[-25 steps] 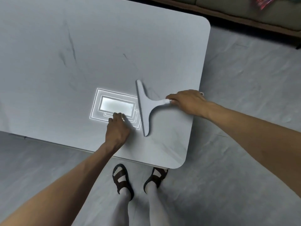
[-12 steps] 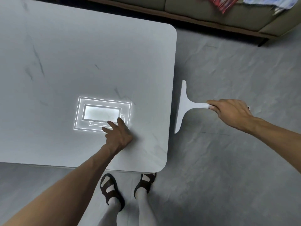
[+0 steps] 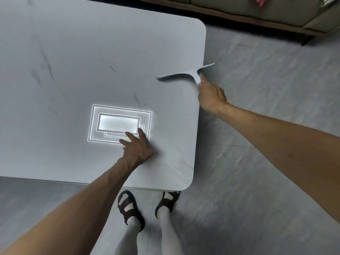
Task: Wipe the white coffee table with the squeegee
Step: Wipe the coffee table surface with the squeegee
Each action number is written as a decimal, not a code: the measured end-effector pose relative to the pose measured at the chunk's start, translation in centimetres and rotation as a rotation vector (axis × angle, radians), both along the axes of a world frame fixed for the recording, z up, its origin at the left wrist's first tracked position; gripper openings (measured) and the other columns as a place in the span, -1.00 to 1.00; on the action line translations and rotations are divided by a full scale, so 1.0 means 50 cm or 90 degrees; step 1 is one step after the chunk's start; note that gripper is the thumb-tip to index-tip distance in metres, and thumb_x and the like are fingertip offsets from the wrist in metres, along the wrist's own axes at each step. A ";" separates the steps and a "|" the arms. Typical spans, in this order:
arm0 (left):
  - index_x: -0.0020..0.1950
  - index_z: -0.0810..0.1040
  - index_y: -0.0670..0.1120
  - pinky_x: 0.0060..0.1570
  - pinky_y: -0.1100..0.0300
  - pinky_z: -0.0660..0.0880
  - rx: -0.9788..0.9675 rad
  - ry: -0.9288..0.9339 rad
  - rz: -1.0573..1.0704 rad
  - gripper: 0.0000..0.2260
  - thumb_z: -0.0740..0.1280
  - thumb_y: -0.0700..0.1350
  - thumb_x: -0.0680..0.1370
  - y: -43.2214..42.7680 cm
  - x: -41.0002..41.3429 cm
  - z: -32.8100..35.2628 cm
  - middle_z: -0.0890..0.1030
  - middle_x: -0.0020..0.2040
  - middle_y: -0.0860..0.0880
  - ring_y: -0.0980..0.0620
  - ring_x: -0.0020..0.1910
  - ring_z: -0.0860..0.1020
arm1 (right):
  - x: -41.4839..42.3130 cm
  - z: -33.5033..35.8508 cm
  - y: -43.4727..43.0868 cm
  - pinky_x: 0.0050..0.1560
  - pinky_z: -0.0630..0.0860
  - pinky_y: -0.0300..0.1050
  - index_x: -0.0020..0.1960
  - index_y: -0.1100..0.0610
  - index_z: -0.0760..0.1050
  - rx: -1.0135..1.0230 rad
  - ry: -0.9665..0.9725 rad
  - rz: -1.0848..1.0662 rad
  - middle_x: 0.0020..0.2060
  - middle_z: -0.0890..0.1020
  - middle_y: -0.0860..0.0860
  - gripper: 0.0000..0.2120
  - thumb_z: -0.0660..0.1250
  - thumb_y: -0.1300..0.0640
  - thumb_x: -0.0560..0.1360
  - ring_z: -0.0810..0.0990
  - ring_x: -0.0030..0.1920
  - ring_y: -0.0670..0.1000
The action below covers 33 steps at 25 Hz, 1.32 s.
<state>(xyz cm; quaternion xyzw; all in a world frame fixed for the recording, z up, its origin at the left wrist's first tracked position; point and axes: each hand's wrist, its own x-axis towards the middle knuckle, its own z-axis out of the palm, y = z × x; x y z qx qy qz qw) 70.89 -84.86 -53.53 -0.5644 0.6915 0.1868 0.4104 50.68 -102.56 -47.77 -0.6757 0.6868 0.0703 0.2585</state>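
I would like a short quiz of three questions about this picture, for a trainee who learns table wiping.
1. True or false: the right hand holds the squeegee.
2. Where does the left hand rest? A) on the floor B) on the table beside the bright light reflection C) on the sofa
3. Fill in: the squeegee blade crosses the table's ____ edge, as seen in the picture.

Key: 1 true; 2 B; 3 right.
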 end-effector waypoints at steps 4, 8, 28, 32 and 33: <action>0.28 0.56 -0.23 -0.19 -0.26 0.60 -0.056 0.000 0.094 -0.56 0.46 -0.16 0.43 0.004 -0.001 0.021 0.53 0.26 -0.38 -0.51 0.04 0.57 | -0.044 -0.011 0.111 -0.26 0.35 -0.04 0.46 0.07 0.18 -0.042 0.005 0.071 -0.23 0.55 0.19 -0.55 0.10 0.25 0.59 0.56 -0.21 0.27; -0.03 0.73 -0.15 -0.53 -0.09 0.58 -0.131 0.133 0.112 -0.60 0.62 -0.10 0.18 0.007 0.014 -0.020 0.72 -0.05 -0.21 -0.32 -0.28 0.68 | -0.174 0.002 0.228 -0.39 0.27 -0.13 0.45 -0.02 0.27 -0.051 0.093 0.174 -0.40 0.47 0.03 -0.56 0.20 0.16 0.59 0.45 -0.43 0.14; 0.41 0.35 -0.16 0.15 0.06 0.40 -0.328 0.254 0.825 -0.62 0.13 -0.16 0.59 0.144 0.219 0.017 0.56 0.27 -0.23 -0.25 0.24 0.51 | 0.254 -0.053 0.273 0.05 0.47 -0.01 0.32 -0.20 0.42 0.081 -0.057 0.611 0.14 0.63 -0.05 -0.67 0.01 -0.12 0.64 0.56 0.14 0.08; 0.35 0.42 -0.14 0.19 0.04 0.38 -0.237 0.321 0.633 -0.68 0.16 -0.14 0.60 0.137 0.141 0.022 0.48 0.33 -0.18 -0.21 0.26 0.48 | 0.091 -0.057 0.237 -0.08 0.38 -0.09 0.30 -0.32 0.37 0.074 -0.027 0.543 0.15 0.62 -0.12 -0.69 -0.01 -0.15 0.62 0.57 0.14 0.04; 0.35 0.40 -0.15 0.20 0.03 0.38 -0.213 0.326 0.586 -0.68 0.14 -0.16 0.60 0.132 0.112 0.022 0.46 0.32 -0.19 -0.22 0.25 0.47 | 0.028 -0.049 0.228 -0.12 0.41 -0.09 0.29 -0.34 0.35 0.067 0.002 0.527 0.11 0.63 -0.12 -0.70 -0.02 -0.17 0.62 0.59 0.10 0.03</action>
